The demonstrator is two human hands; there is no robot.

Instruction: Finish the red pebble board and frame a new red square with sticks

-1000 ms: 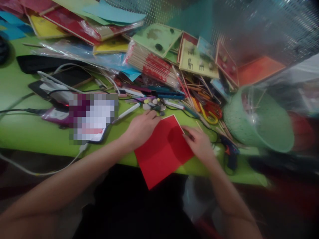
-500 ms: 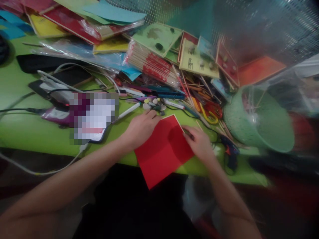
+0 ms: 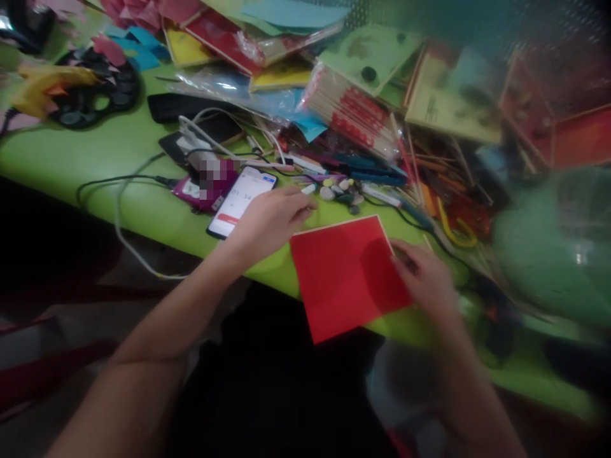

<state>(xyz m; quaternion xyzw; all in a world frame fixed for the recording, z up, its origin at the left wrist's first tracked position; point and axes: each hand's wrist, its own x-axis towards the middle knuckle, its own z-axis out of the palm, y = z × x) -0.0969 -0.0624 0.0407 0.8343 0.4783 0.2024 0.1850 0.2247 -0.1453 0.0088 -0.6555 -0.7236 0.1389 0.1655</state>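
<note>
Lime-green tabletop, near edge in view, far half buried in craft clutter. Image soft at right.

Red paper sheet: lies flat between the two hands, turned slightly, its near corner hanging past the tabletop edge.

Left hand: palm down on the tabletop, fingers loosely bent, nothing held. Knuckles just beside the sheet's far-left corner; contact cannot be told.

Right hand: fingers bent, tips lying on the sheet's right edge. Whether they pinch the paper or only press on it cannot be told (blur).

Around the fingers:
- Smartphone, screen lit, just left of the left hand and partly under it.
- Small pebbles, a loose cluster just beyond the left fingertips.
- White cable looping off the tabletop edge, well left.
- Yellow-handled scissors beyond the right fingers, among pens and sticks.
- Black paint palette, far left corner.
- Green basket, right of the right hand, blurred.
</note>
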